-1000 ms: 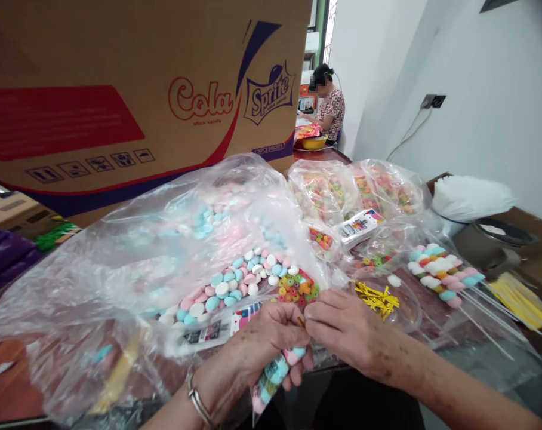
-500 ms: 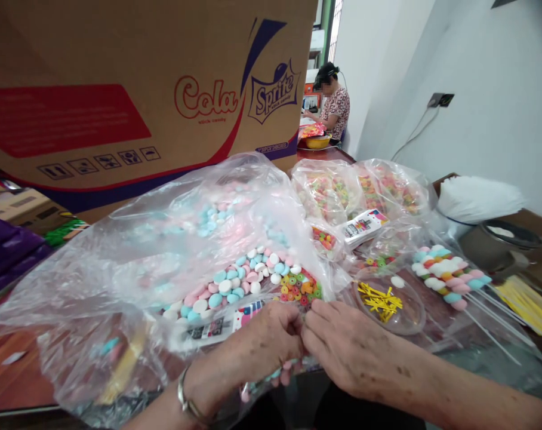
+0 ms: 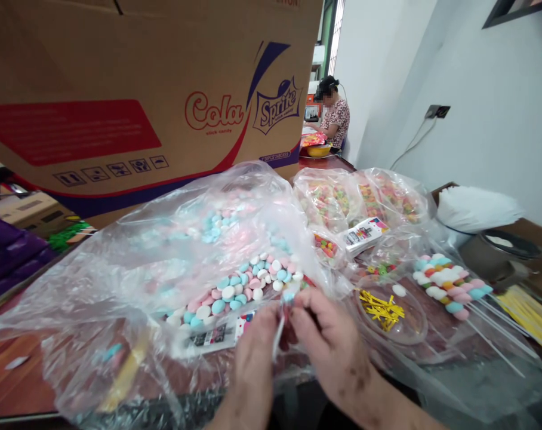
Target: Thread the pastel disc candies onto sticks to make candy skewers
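My left hand (image 3: 256,343) and my right hand (image 3: 332,341) meet at the front middle, fingers closed. Between them is a candy stick: a thin white stick (image 3: 278,339) slants up to a pale blue and white candy (image 3: 290,292) at the fingertips. The left fingers grip the stick and the right fingers pinch around the candy; most of it is hidden. Just beyond lies a large clear plastic bag (image 3: 181,251) with pink, blue and white candies (image 3: 228,292). Beside my left hand is a printed label stack (image 3: 217,335). Right of my right hand, a round clear tub (image 3: 414,328) holds gold twist ties (image 3: 382,309).
Finished candy skewers (image 3: 450,283) lie at right, near yellow strips (image 3: 528,313). Bags of ring candies (image 3: 342,197) and another label stack (image 3: 365,233) sit behind. A big cardboard box (image 3: 141,71) blocks the back left. A person (image 3: 336,116) sits far off.
My hands have turned so the fingers point up, and the stick now shows between them. The candies that hung below my hands are out of sight. The view has tilted slightly upward.
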Demonstrator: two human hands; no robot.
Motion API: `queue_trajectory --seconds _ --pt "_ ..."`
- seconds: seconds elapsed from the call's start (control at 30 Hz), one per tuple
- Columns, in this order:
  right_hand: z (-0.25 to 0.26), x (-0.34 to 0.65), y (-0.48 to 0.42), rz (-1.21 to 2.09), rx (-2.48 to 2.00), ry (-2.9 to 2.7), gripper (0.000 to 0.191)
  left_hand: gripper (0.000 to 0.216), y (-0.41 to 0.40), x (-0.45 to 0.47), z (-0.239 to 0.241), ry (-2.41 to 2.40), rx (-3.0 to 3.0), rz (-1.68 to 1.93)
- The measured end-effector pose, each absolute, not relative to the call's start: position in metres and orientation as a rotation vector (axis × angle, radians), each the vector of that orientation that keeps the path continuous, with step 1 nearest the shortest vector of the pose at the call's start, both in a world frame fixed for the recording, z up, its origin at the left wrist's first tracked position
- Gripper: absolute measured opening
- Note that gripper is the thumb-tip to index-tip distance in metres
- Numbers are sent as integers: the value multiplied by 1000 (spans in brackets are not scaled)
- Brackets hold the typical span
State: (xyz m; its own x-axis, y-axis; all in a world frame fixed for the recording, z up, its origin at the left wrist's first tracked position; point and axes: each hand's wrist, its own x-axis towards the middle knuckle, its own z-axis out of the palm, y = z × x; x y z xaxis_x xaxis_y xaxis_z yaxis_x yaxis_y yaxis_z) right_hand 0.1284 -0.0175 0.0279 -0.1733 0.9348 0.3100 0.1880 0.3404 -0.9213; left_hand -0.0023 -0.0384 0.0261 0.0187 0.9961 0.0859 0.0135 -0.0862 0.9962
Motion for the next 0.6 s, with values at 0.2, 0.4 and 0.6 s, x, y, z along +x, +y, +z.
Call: queue_trajectory --seconds 0.2,0.4,0.6 --pt "21 122 -24 1212 -1027 -1523 18 71 -37 -39 59 720 1200 998" --pt "24 110 -33 1364 -863 -1484 19 40 -42 -40 36 1065 917 1101" --pt "11 89 -41 2075 -778 -1076 32 29 -61 -25 28 1159 1062 1452"
